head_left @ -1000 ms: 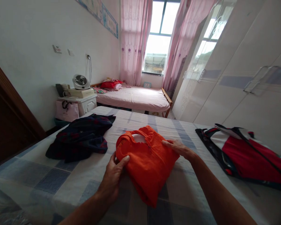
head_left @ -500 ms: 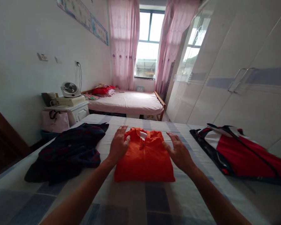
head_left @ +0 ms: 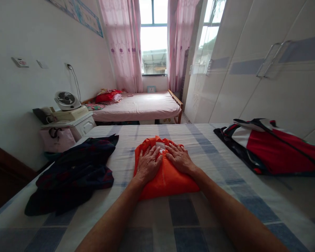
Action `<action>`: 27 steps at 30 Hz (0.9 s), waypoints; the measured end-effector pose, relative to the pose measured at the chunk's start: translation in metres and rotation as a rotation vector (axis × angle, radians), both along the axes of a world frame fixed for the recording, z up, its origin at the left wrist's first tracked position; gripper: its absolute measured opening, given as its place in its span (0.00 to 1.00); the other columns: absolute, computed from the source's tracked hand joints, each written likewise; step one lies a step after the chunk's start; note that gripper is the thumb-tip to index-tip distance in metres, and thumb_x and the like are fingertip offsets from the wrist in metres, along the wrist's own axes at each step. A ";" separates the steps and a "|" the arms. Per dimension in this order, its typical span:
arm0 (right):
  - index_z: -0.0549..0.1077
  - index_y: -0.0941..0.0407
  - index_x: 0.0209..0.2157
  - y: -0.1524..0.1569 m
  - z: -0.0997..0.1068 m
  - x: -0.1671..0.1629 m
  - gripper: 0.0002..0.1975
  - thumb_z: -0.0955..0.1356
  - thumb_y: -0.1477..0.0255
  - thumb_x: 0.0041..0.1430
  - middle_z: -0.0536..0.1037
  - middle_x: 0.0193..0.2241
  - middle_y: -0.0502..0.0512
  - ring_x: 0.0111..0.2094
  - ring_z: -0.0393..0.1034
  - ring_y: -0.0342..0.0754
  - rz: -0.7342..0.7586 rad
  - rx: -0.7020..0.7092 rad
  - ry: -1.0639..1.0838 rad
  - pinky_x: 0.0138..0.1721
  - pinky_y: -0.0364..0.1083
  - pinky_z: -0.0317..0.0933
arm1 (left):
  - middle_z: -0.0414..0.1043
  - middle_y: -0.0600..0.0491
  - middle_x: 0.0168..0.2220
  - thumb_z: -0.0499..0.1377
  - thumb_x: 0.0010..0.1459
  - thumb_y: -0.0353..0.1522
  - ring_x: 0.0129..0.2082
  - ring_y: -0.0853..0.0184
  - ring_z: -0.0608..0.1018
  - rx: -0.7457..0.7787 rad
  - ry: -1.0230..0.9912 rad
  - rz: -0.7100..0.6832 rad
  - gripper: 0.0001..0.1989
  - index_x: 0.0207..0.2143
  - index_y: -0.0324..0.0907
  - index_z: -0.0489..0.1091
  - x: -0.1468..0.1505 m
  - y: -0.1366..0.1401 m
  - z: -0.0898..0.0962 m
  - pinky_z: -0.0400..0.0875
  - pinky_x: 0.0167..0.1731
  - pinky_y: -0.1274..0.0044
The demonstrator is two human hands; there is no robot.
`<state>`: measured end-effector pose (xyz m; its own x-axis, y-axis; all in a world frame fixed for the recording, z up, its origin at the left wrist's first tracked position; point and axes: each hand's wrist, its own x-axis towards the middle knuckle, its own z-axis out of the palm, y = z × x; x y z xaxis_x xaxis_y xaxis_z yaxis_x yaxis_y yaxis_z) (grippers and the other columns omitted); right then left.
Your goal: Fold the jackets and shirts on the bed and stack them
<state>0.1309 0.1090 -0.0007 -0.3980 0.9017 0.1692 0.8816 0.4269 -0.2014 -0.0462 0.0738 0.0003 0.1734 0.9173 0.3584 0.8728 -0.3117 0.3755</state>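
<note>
A folded orange jacket [head_left: 165,178] lies in front of me on the bed [head_left: 152,231], its collar and pale inner label facing up at the far end. My left hand [head_left: 149,161] rests flat on its upper left part, fingers spread and pointing toward the collar. On the upper right part lies my right hand [head_left: 180,157], also flat with the fingers apart. Both palms press on the cloth, and neither hand grips it. The fingertips of the two hands come close together near the collar.
Dark plaid clothing [head_left: 76,171] lies to the left, and a red, white and black garment [head_left: 278,147] to the right. Beyond are a pink-covered bed [head_left: 144,105], a white cabinet [head_left: 85,126] carrying a fan [head_left: 67,100], and a tall wardrobe [head_left: 252,94].
Both hands have moved inward from the jacket's sides and come down flat on its top. The jacket now sits slightly skewed and pressed down. The camera view has shifted.
</note>
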 end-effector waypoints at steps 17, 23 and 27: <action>0.57 0.50 0.61 -0.003 0.002 0.000 0.27 0.50 0.57 0.64 0.52 0.64 0.50 0.64 0.41 0.51 -0.032 -0.040 0.044 0.61 0.54 0.36 | 0.73 0.48 0.35 0.54 0.52 0.44 0.36 0.61 0.77 -0.326 -0.661 0.271 0.25 0.47 0.37 0.67 -0.058 -0.104 0.021 0.70 0.37 0.71; 0.57 0.50 0.61 -0.003 0.001 0.001 0.28 0.50 0.57 0.64 0.53 0.64 0.50 0.64 0.43 0.51 -0.028 -0.024 0.062 0.61 0.54 0.38 | 0.75 0.49 0.34 0.56 0.44 0.34 0.36 0.62 0.77 -0.379 -0.849 0.242 0.27 0.49 0.35 0.64 -0.063 -0.119 0.018 0.70 0.35 0.73; 0.57 0.51 0.61 -0.003 0.001 0.001 0.27 0.50 0.58 0.65 0.53 0.63 0.50 0.64 0.42 0.50 -0.014 -0.015 0.050 0.61 0.54 0.37 | 0.75 0.49 0.34 0.55 0.44 0.33 0.35 0.62 0.77 -0.440 -0.835 0.196 0.30 0.53 0.34 0.60 -0.065 -0.119 0.014 0.68 0.34 0.74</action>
